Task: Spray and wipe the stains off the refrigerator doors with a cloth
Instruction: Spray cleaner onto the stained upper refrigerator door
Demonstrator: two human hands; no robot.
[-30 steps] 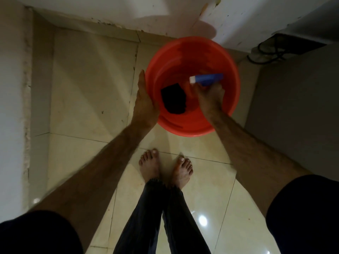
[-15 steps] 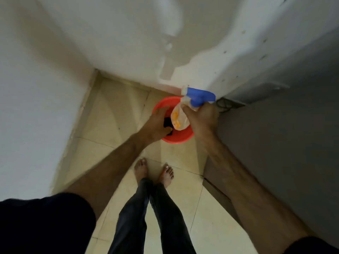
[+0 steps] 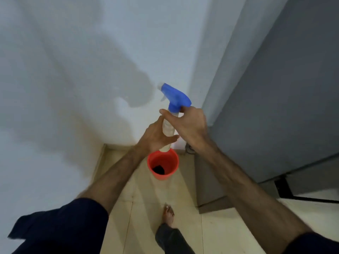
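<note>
A spray bottle (image 3: pixel 173 99) with a blue trigger head and pale body is held upright in front of me. My right hand (image 3: pixel 189 126) grips its neck just under the blue head. My left hand (image 3: pixel 156 137) wraps around the lower body of the bottle. Below the hands an orange bucket (image 3: pixel 169 160) stands on the floor with a dark cloth (image 3: pixel 159 169) lying in its bottom. The grey refrigerator (image 3: pixel 275 107) rises at the right, its side facing me.
A white wall (image 3: pixel 73 79) fills the left and centre, meeting the refrigerator in a narrow corner. Beige floor tiles (image 3: pixel 143 208) lie underfoot. One bare foot (image 3: pixel 168 216) shows near the bottom centre.
I have straightened up, so the bucket looks smaller and farther below. The bottle rose out of the bucket in my right hand. My left hand left the bucket rim and took hold of the bottle's body.
</note>
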